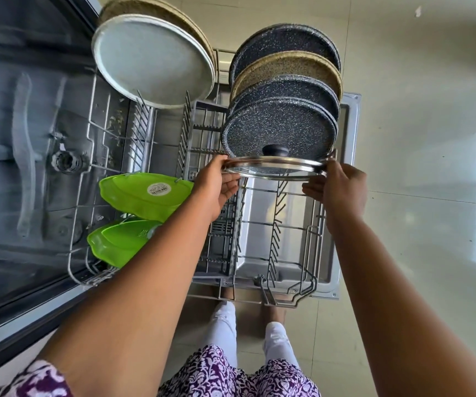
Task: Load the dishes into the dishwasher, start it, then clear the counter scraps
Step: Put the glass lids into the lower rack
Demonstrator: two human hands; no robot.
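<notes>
- Step in hand: a glass lid (274,167) with a steel rim and black knob (275,151) is being lowered, on edge, into the pulled-out lower rack (312,233) of the dishwasher
- Landmark: the row of speckled plates (281,130) standing in the rack; the lid is sitting just on the person's side of the nearest dark plate, its knob facing that plate and seeming to touch or nearly touch it
- Left hand (216,187) is gripping the lid's rim on the side away from the floor tiles, fingers (231,184) curled under the edge, thumb over it
- Right hand (338,184) is gripping the opposite rim, fingers (312,189) curled beneath; both hands are closed on the lid, not spread
- Doing it well, as a judgement: the rim needs guiding down between two tines (277,213) of the free row nearer the person than the plates, with the lid kept tilted like its neighbours so water can be reaching both faces
- The knob is likely to be knocking the dark plate if the lid goes in too close; one slot of gap looks safer
- Glass wants easing down, not dropping; release only once the tines are bearing it
- Across the rack from the plates, two green dishes (145,196) and a pale round plate (154,61) are already standing loaded
</notes>
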